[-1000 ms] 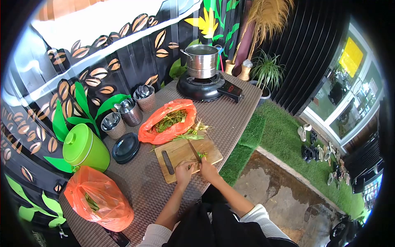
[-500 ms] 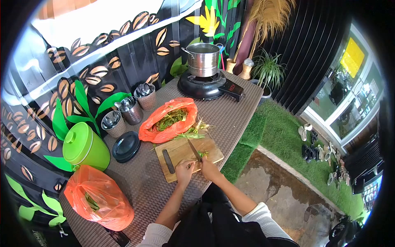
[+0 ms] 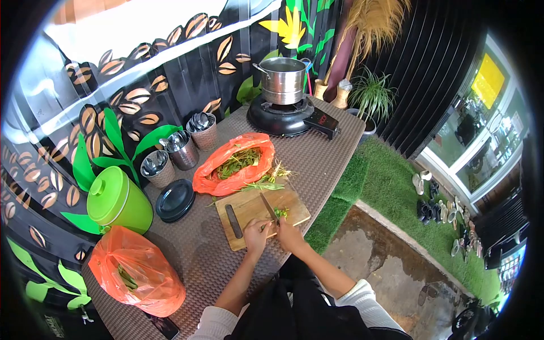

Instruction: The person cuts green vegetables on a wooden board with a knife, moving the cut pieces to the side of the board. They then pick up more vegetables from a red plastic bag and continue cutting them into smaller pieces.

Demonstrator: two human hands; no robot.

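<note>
Right hand [image 3: 290, 234] closed around the knife [image 3: 268, 207] handle, blade angled ahead of it over the cutting board [image 3: 249, 211]. Left hand [image 3: 256, 235], just beside it, pinches green stems [image 3: 280, 213] lying under the blade.

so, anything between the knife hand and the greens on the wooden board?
Nothing visible. The right hand holds the steel-bladed knife with its blade over the chopped green stems on the wooden cutting board. The left hand steadies the stems beside the blade.
</note>
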